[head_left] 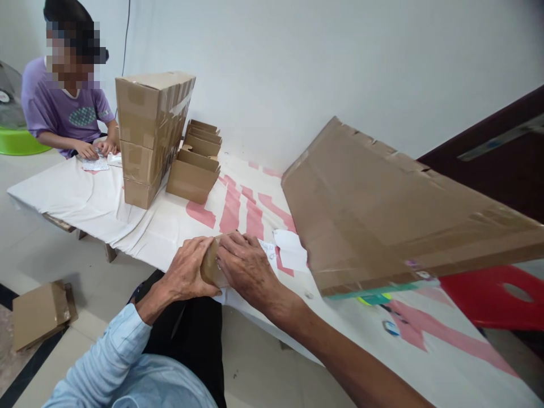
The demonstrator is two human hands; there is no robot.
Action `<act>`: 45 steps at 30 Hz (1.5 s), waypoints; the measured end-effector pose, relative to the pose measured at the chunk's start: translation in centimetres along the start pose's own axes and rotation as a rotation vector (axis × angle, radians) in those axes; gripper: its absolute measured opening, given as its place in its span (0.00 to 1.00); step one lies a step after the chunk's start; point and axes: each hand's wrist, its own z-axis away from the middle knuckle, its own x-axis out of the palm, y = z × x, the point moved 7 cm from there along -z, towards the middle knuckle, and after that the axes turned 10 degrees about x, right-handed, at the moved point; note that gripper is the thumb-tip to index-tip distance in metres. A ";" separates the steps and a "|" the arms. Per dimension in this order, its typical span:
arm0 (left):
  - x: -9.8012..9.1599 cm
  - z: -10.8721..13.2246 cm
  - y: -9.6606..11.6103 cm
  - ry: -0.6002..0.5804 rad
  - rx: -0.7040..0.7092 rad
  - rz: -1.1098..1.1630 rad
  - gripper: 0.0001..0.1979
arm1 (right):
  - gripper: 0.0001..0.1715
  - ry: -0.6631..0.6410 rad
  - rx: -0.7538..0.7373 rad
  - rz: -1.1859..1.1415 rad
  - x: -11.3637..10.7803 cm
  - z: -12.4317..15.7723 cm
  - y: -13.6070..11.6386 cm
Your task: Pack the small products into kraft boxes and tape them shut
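Note:
A small brown cardboard box (210,265) is at the near edge of the cloth-covered table. My left hand (190,269) wraps round its left side, thumb low and fingers over the top. On its right side, my right hand (246,263) presses with curled fingers; the fingertips are partly hidden against the cardboard. White papers (291,250) lie just right of my right hand, one with writing on it.
Stacked taped boxes (140,130) stand at the back left beside open-topped boxes (193,173). A large cardboard box (374,209) fills the right, near a red stool (493,297). One person (70,107) handles papers at the far left. Folded cardboard (40,314) lies on the floor.

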 end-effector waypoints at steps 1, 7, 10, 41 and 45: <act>0.0 0.0 0.1 0.002 0.004 0.001 0.58 | 0.10 -0.014 0.004 0.007 0.3 0.0 0.0; 0.0 -0.2 0.5 -0.003 -0.019 -0.018 0.57 | 0.11 -0.070 0.036 -0.206 -0.2 0.1 0.0; 0.0 -0.1 0.2 -0.011 -0.051 -0.028 0.58 | 0.11 0.010 0.176 -0.682 -3.0 0.7 2.0; -7.9 6.7 -9.8 0.001 -0.369 -0.042 0.47 | 0.07 -0.104 1.104 -0.730 24.6 16.7 27.0; -8.0 6.9 -10.2 0.029 -0.415 -0.057 0.47 | 0.07 -0.127 1.089 -0.704 25.2 16.0 26.7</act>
